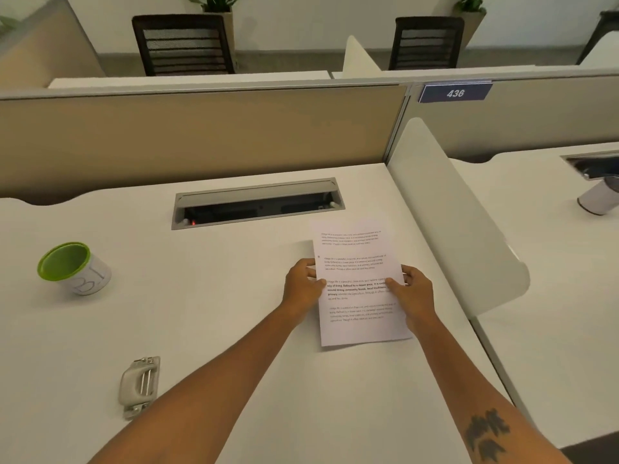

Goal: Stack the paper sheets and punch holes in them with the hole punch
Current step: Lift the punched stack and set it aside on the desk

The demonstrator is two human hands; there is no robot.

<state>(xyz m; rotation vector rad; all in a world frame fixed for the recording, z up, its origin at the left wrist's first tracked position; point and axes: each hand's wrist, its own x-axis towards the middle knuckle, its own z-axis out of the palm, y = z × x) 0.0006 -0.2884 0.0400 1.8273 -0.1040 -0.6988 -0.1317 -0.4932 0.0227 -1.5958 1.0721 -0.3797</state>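
White paper sheets point(358, 262) with printed paragraphs are held a little above the white desk point(234, 296), right of centre. My left hand point(301, 284) grips their left edge with the thumb on top. On their right edge sits my right hand point(410, 289), thumb on the print. I cannot tell how many sheets there are. A grey metal hole punch point(140, 386) lies on the desk at the front left, well apart from both hands.
A white cup point(75, 267) with a green inside stands at the far left. An open cable tray point(258, 202) is set into the desk behind the paper. A white curved divider point(462, 222) borders the desk on the right.
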